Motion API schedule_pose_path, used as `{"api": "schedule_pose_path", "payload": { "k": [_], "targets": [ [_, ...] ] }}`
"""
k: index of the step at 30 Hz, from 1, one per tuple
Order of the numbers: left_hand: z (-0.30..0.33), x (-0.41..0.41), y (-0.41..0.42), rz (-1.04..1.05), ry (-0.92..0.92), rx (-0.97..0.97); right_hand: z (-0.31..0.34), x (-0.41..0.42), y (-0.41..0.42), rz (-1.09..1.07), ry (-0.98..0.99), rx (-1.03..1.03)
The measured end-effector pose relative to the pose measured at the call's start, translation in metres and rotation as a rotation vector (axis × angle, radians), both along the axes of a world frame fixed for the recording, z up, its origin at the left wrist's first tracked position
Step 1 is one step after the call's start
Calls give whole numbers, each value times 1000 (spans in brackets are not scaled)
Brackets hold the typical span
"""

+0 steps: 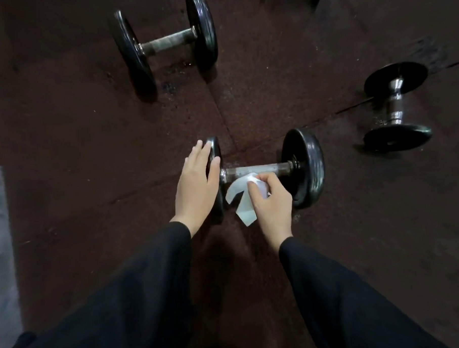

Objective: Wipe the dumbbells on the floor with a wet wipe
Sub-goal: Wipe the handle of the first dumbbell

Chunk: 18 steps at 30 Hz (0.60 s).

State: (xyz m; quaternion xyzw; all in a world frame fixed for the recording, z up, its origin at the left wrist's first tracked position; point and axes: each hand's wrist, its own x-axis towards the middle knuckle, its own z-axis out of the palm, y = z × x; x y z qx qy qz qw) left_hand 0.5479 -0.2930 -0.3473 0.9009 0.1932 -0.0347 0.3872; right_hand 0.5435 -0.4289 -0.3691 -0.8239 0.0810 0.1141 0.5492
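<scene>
3 dumbbells lie on the floor (77,154). On the nearest dumbbell (265,169), the left hand (197,185) rests with straight fingers on its left plate; the right hand (270,201) pinches a wet wipe (240,197) against the handle.

Near dumbbell (259,170): lies crosswise ahead; left hand (197,185) covers its left plate, right hand (271,198) with wipe (240,197) fills the bar's near side.
Bar, right half: bare, reachable from above.
Far dumbbell (164,42): blocks upper left.
Right dumbbell (396,106): on end, well apart.
Floor (284,79): open between all three.
Left edge: grey strip (0,249).
</scene>
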Motion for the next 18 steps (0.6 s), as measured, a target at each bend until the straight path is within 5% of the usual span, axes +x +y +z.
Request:
{"api": "schedule_pose_path", "payload": {
  "k": [9,18],
  "targets": [
    [-37,10,-3,55,-287,-86,-66,10,17,272,-694,-412],
    [-49,17,0,79,-398,-124,-90,23,24,456,-797,-528]
  ]
}}
